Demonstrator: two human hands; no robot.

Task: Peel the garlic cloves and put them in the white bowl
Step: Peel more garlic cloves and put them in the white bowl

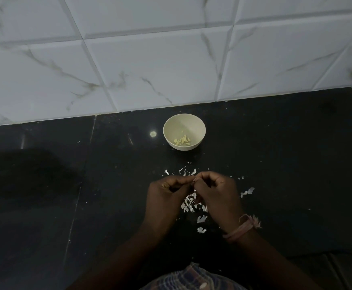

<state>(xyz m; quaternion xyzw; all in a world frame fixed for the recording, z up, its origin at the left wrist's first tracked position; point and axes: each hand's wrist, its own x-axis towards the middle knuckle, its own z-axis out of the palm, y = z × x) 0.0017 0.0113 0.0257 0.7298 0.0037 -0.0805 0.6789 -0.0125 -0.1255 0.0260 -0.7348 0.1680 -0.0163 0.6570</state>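
A white bowl [184, 122] stands on the black counter near the tiled wall, with several peeled yellowish garlic cloves [182, 140] in its bottom. In front of it my left hand [166, 190] and my right hand [216, 190] meet fingertip to fingertip, curled and pinching a small garlic clove [194, 179] between them; the clove is almost hidden by the fingers. White garlic skins [190, 204] lie scattered under and around both hands. A pinkish thread band circles my right wrist.
The black counter [286, 164] runs left and right, with a seam on the left. A white marbled tile wall [150, 59] rises just behind the bowl. More peel bits [247, 191] lie to the right of my hands. The counter's front edge is at bottom right.
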